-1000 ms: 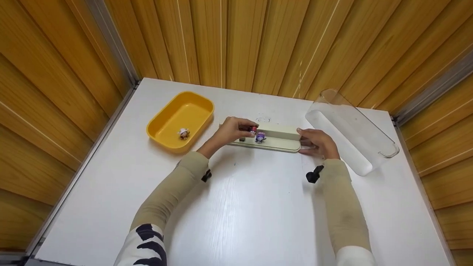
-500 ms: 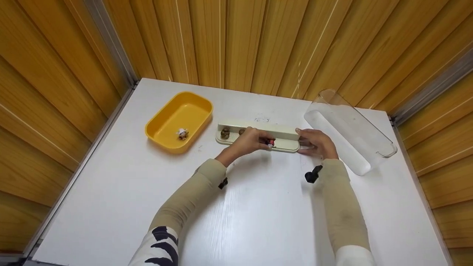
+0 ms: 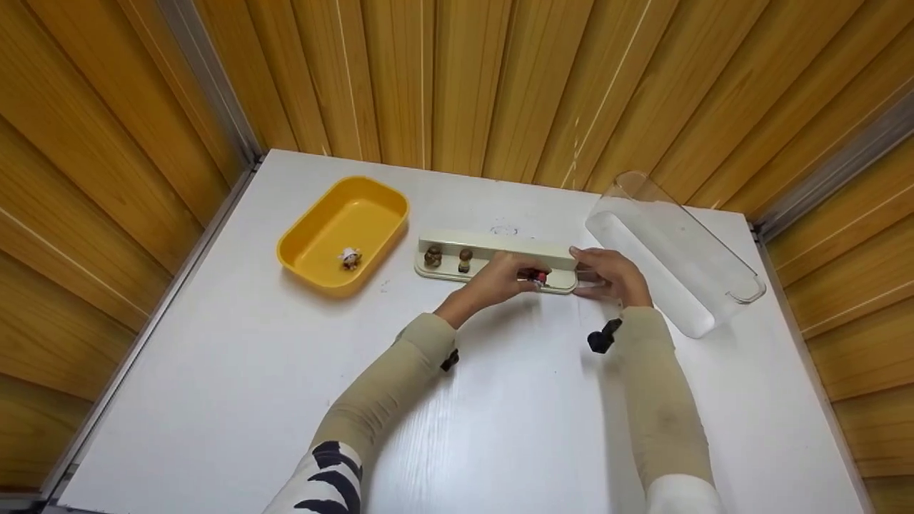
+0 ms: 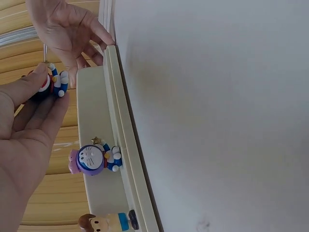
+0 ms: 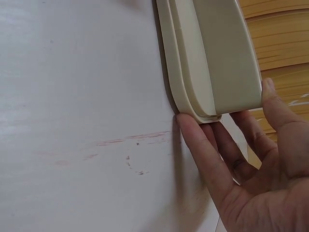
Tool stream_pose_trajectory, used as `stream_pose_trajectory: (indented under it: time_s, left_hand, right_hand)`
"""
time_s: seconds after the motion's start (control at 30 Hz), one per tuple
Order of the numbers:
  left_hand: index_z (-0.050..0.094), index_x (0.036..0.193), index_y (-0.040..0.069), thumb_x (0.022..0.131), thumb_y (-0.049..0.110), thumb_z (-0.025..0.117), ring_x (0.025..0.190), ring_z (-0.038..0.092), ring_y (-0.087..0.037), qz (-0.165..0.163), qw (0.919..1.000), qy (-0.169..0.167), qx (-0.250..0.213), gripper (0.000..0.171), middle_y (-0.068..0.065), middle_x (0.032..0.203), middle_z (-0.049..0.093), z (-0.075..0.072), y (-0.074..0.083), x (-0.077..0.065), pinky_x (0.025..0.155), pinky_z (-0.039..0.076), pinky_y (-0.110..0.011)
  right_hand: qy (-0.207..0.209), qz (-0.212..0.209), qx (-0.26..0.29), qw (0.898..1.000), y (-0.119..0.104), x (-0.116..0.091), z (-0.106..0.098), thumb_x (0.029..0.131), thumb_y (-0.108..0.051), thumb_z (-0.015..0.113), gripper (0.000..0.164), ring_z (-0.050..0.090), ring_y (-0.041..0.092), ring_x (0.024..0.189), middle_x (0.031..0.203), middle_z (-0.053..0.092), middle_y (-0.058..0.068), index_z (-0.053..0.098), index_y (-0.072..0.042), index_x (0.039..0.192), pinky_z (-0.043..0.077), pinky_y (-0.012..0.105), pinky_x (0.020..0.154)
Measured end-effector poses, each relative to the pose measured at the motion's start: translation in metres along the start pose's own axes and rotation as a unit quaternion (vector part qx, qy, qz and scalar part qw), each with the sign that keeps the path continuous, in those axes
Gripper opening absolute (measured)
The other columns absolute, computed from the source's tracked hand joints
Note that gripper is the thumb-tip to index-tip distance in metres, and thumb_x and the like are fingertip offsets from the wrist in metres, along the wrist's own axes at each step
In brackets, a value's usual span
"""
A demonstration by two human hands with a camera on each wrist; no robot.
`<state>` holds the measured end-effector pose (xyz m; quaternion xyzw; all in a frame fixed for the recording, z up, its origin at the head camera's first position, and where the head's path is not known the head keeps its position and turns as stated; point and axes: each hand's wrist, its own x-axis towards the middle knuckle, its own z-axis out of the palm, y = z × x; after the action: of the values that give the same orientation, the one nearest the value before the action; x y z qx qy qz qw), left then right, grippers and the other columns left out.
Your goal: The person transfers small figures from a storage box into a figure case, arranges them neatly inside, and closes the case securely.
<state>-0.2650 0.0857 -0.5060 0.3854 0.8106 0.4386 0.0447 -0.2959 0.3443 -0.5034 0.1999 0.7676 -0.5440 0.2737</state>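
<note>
My left hand (image 3: pixel 496 278) pinches a small blue-and-white cat figurine (image 4: pixel 60 82) with a red top between thumb and fingers. It hovers over the right part of a long cream stepped display base (image 3: pixel 493 244). On the base's lower step, a purple-hatted cat figurine (image 4: pixel 91 159) sits, hidden behind my left hand in the head view. Farther left stand a brown-haired figurine (image 3: pixel 465 260) and another brown figurine (image 3: pixel 433 257). My right hand (image 3: pixel 614 271) grips the base's right end, thumb at the raised back and index finger at the front corner.
At the left is a yellow tub (image 3: pixel 287 246) holding one white-topped figurine (image 3: pixel 350 258). A long clear cover (image 3: pixel 678 243) with a white side lies slanted at the right. Slatted wood-look walls (image 3: pixel 464 86) enclose the back and sides of the white table (image 3: pixel 500 428).
My left hand has moved right along the base with the red-topped figurine, uncovering the two brown figurines at the left. My right hand has stayed at the base's end.
</note>
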Motion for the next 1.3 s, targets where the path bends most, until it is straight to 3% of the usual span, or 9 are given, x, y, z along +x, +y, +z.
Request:
stream_pose_trajectory:
  time_s: [0.3,0.43,0.7,1.0,1.3]
  left_hand:
    - [0.070,0.124,0.000,0.091,0.001,0.073,0.116,0.065,-0.020,-0.033,0.9974,0.063,-0.012,0.033,-0.012,0.124,0.069,0.022,-0.003,0.007,0.099,0.049,-0.020]
    - [0.069,0.128,0.002,0.092,-0.001,0.071,0.120,0.063,-0.021,-0.048,0.9957,0.080,0.003,0.036,-0.012,0.129,0.067,0.028,-0.001,0.010,0.100,0.048,-0.019]
    - [0.070,0.121,0.003,0.090,-0.006,0.071,0.117,0.064,-0.020,-0.055,0.9909,0.114,0.046,0.032,-0.010,0.120,0.071,0.041,-0.004,0.011,0.103,0.046,-0.021]
    - [0.071,0.113,0.000,0.088,-0.010,0.069,0.111,0.065,-0.022,-0.072,0.9828,0.170,-0.003,0.027,-0.011,0.113,0.071,0.055,-0.006,0.011,0.100,0.049,-0.023]
    - [0.072,0.112,-0.002,0.088,-0.011,0.067,0.109,0.066,-0.023,-0.091,0.9769,0.193,0.009,0.026,-0.013,0.111,0.072,0.062,-0.007,0.018,0.098,0.051,-0.025]
  right_hand:
    - [-0.001,0.004,0.002,1.000,0.000,-0.003,-0.002,0.101,-0.045,0.061,0.071,0.047,0.032,0.134,0.152,0.043,0.017,0.037,-0.007,0.156,0.056,0.037,0.097]
    - [-0.002,0.005,0.007,1.000,-0.002,-0.003,-0.002,0.101,-0.045,0.061,0.072,0.048,0.033,0.135,0.153,0.043,0.017,0.036,-0.008,0.157,0.055,0.039,0.098]
    - [-0.007,-0.008,0.000,1.000,0.000,-0.002,-0.001,0.099,-0.047,0.063,0.071,0.052,0.031,0.132,0.150,0.046,0.017,0.040,-0.007,0.154,0.055,0.038,0.098]
    - [-0.015,-0.017,0.007,1.000,0.002,-0.001,0.000,0.097,-0.048,0.066,0.075,0.050,0.033,0.133,0.150,0.045,0.019,0.041,-0.004,0.153,0.053,0.040,0.101]
    - [-0.020,-0.012,0.007,1.000,0.004,0.003,-0.002,0.101,-0.046,0.060,0.072,0.049,0.034,0.135,0.153,0.043,0.019,0.038,-0.005,0.155,0.052,0.041,0.103]
